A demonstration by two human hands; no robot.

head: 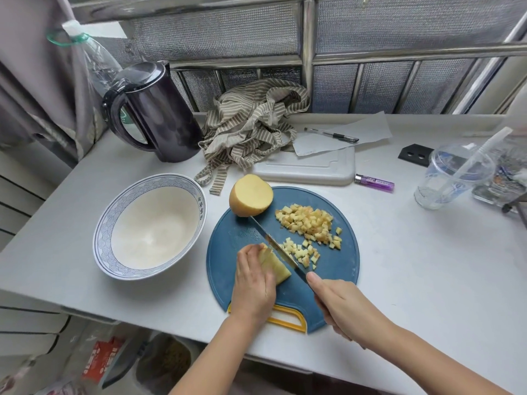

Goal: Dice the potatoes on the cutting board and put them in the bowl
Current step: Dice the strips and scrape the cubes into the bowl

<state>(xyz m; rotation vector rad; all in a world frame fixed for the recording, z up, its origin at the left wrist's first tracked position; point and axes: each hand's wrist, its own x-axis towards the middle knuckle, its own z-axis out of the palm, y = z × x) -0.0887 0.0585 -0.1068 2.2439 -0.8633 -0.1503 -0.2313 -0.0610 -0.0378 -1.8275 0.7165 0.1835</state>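
Two dice piles (pixel 309 223) lay on cutting board (pixel 336 280), none in bowl (pixel 148 226) left of it; left hand (pixel 252 283) clamped potato slab (pixel 276 266), right hand (pixel 339 306) gripped knife (pixel 273 246); half potato (pixel 251 195) remained uncut.

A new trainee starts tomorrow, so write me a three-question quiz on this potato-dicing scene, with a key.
1. True or false: the diced potato lies in the bowl.
2. Which hand grips the knife: A left, B right?
3. Fill in: the left hand steadies a ____ on the cutting board.
Key: 1 false, the diced potato is on the cutting board; 2 B, the right hand; 3 potato piece.
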